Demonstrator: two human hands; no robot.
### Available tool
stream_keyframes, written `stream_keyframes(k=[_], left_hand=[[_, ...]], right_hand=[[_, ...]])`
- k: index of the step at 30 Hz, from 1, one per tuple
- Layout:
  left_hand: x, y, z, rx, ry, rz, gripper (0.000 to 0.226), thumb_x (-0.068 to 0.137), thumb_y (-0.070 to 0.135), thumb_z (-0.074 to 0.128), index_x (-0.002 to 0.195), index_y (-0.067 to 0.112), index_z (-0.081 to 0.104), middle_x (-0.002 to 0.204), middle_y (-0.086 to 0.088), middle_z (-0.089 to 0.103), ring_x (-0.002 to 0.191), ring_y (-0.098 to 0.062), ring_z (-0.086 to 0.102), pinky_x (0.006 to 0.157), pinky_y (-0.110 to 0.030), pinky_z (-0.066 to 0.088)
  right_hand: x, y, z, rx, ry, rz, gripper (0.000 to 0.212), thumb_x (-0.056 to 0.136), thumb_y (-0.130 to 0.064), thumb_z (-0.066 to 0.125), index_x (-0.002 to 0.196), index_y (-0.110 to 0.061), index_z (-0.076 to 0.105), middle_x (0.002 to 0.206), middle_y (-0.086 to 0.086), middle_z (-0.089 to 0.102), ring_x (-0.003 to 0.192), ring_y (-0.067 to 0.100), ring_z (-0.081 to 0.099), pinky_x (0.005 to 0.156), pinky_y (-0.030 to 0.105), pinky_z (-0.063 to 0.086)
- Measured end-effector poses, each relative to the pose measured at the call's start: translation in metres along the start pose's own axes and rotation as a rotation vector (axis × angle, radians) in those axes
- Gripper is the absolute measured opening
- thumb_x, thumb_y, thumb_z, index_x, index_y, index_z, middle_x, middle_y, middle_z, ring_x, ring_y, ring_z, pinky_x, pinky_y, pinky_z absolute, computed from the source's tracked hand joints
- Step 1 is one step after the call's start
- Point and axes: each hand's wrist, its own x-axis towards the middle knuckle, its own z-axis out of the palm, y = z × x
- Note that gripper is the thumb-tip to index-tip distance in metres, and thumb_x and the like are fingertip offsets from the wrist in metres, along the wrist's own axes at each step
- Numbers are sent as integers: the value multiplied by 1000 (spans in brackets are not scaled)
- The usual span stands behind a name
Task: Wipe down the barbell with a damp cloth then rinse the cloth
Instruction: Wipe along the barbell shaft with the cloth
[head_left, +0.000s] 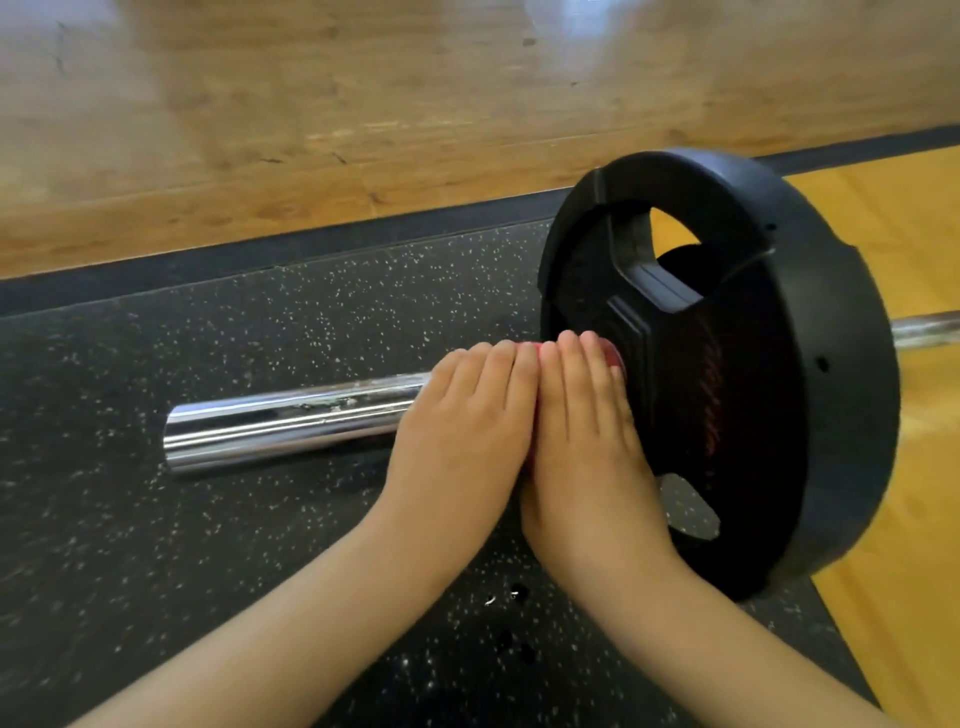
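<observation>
Mid-wipe, I judge: my left hand (462, 415) and right hand (582, 415) curl their fingers (498, 364) round the cloth (613, 357) on the bar (280, 421), against the plate (810, 374); next calls for sliding outward along the chrome.

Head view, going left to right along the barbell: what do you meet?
From the left: chrome sleeve end → left hand → right hand → black plate → bar shaft at the right edge. The red cloth under the hands is mostly hidden, so it is left out.
</observation>
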Motion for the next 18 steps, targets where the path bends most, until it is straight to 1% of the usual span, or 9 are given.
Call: stream_keyframes(k=[2, 5, 7, 9, 10, 11, 13, 16, 18], left_hand=[[-5, -11, -6, 27, -23, 9, 41, 92, 15, 35, 128, 4, 53, 121, -10, 60, 112, -26, 57, 105, -40, 40], [-20, -32, -15, 75, -44, -26, 37, 89, 13, 47, 124, 4, 56, 118, -10, 61, 109, -26, 59, 108, -41, 38], [-31, -44, -19, 103, -65, -69, 38, 86, 11, 52, 122, 3, 56, 117, -11, 62, 108, -27, 60, 108, -42, 36], [-37, -49, -19, 107, -70, -93, 39, 84, 9, 56, 123, 3, 56, 116, -11, 62, 108, -28, 60, 108, -42, 35], [-39, -50, -17, 105, -62, -98, 40, 83, 10, 60, 123, 3, 56, 116, -11, 62, 108, -28, 60, 108, -41, 34], [-39, -50, -16, 105, -47, -102, 41, 83, 10, 62, 123, 3, 56, 116, -11, 62, 108, -28, 59, 109, -41, 33], [-36, -44, -12, 105, 11, -105, 37, 87, 12, 60, 122, 3, 56, 116, -11, 61, 108, -27, 59, 110, -41, 33], [-26, -20, 0, 117, 117, -111, 36, 93, 10, 42, 124, 1, 57, 116, -11, 61, 109, -28, 58, 110, -41, 35], [-16, 1, 9, 116, 163, -115, 38, 94, 9, 37, 126, 0, 56, 118, -13, 61, 112, -29, 58, 109, -41, 37]], right_hand=[[1, -16, 1, -19, 25, 18, 80, 75, -13, 65, 142, 12, 31, 149, 31, 29, 141, 42, 25, 115, 51, 19], [4, -46, 4, -19, 54, -38, 73, 79, -11, 58, 142, 14, 30, 147, 32, 32, 140, 45, 26, 115, 51, 14], [5, -62, 6, -42, 37, -80, 67, 85, -12, 47, 143, 13, 25, 148, 31, 31, 140, 45, 24, 116, 52, 8], [6, -65, 7, -35, 27, -118, 62, 86, -10, 35, 144, 11, 27, 149, 30, 31, 141, 44, 23, 117, 52, 9], [5, -61, 7, -2, 30, -148, 61, 86, -9, 35, 144, 11, 28, 149, 28, 31, 142, 42, 23, 118, 51, 13], [5, -55, 6, 44, 38, -182, 61, 86, -7, 40, 144, 10, 30, 150, 27, 32, 143, 40, 24, 118, 50, 18], [3, -38, 4, 111, 51, -228, 63, 86, -2, 47, 145, 8, 29, 152, 23, 30, 144, 35, 22, 117, 48, 24], [-5, -14, 0, 92, 12, -191, 68, 88, -1, 50, 149, 6, 21, 157, 21, 19, 147, 33, 14, 117, 47, 22], [-9, 0, -2, 56, -43, -133, 78, 85, -8, 57, 150, 5, 15, 159, 21, 11, 148, 32, 8, 117, 45, 16]])
